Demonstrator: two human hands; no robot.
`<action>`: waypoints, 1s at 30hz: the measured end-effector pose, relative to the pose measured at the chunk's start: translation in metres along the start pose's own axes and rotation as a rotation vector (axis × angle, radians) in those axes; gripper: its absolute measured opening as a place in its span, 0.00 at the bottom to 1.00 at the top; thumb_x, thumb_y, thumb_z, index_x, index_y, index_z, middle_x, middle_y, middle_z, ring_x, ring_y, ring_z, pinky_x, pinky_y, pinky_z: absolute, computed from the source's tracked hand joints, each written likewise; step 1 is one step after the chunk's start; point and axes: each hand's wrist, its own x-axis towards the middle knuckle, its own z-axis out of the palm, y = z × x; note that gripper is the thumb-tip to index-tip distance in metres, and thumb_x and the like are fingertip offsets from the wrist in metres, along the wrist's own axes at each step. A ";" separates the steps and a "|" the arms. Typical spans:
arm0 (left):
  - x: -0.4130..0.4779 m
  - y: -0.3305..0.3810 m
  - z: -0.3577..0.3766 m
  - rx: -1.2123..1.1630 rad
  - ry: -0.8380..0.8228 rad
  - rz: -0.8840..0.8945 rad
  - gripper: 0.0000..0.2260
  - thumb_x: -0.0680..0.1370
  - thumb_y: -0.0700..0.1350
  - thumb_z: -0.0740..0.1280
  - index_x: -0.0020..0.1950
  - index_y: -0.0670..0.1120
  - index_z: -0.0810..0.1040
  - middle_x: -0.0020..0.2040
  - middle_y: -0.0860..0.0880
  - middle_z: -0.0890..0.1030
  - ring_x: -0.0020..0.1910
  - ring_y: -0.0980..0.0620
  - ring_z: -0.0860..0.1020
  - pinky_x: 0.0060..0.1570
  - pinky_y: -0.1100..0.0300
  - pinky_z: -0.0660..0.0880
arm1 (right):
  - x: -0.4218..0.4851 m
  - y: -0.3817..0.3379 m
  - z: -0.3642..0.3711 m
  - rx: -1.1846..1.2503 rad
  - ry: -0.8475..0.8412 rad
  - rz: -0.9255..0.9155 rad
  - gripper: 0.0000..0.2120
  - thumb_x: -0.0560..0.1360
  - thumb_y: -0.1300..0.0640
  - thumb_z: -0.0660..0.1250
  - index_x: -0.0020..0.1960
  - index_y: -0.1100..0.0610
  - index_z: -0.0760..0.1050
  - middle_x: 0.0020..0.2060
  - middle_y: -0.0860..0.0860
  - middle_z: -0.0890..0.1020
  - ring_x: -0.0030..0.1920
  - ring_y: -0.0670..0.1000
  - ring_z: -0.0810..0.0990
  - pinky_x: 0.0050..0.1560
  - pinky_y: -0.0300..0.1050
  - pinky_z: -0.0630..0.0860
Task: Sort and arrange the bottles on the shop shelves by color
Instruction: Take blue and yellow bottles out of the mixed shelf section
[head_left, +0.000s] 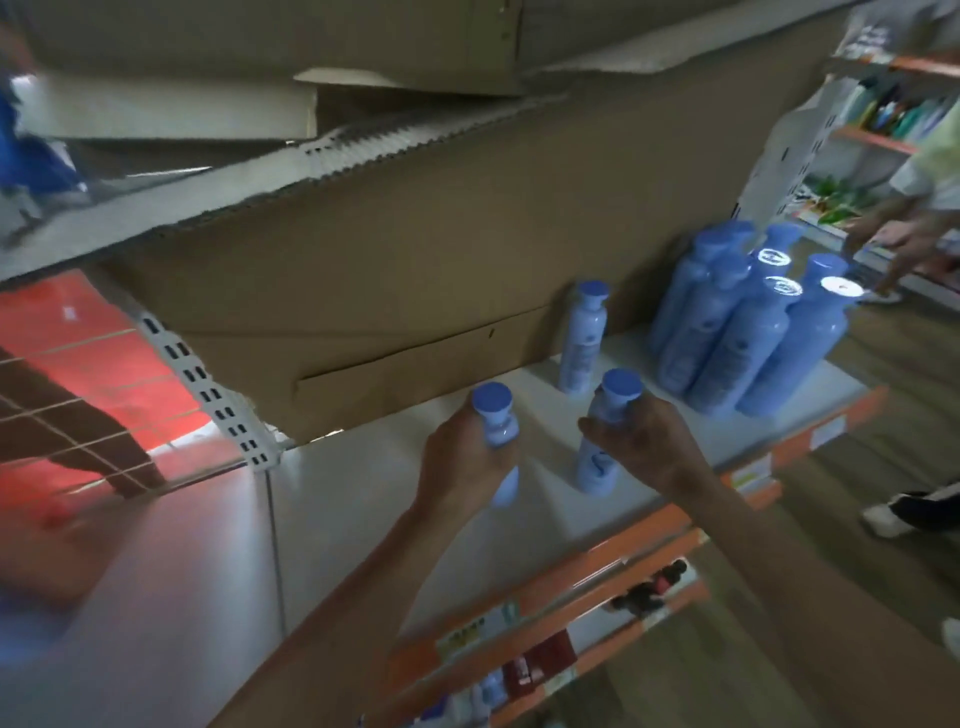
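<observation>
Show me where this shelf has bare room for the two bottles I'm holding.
Widest bare shelf lies left of the left grip, up to the cardboard. A narrow gap sits between the lone bottle and the bottle cluster. The right end is crowded by that cluster.

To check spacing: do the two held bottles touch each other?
Apart. The head view shows bare shelf between the left held bottle and the right held bottle.
</observation>
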 end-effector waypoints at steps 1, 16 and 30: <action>0.007 0.008 0.010 0.001 -0.002 -0.006 0.12 0.73 0.51 0.70 0.55 0.51 0.78 0.50 0.54 0.83 0.50 0.52 0.81 0.51 0.56 0.77 | 0.009 0.008 -0.004 0.007 0.007 -0.009 0.14 0.71 0.49 0.74 0.48 0.56 0.75 0.38 0.51 0.80 0.39 0.53 0.78 0.39 0.45 0.71; 0.105 0.058 0.079 -0.178 0.115 -0.051 0.12 0.77 0.49 0.72 0.54 0.56 0.70 0.47 0.60 0.76 0.49 0.59 0.76 0.40 0.72 0.66 | 0.098 0.050 -0.012 0.078 -0.016 -0.084 0.22 0.74 0.46 0.71 0.61 0.55 0.69 0.45 0.46 0.76 0.43 0.49 0.74 0.44 0.41 0.67; 0.141 0.040 0.091 -0.229 0.139 0.036 0.22 0.74 0.47 0.75 0.62 0.52 0.68 0.57 0.55 0.76 0.55 0.59 0.74 0.53 0.66 0.70 | 0.096 0.061 0.005 0.009 0.037 -0.124 0.27 0.73 0.41 0.69 0.62 0.52 0.63 0.41 0.41 0.73 0.42 0.53 0.80 0.38 0.43 0.71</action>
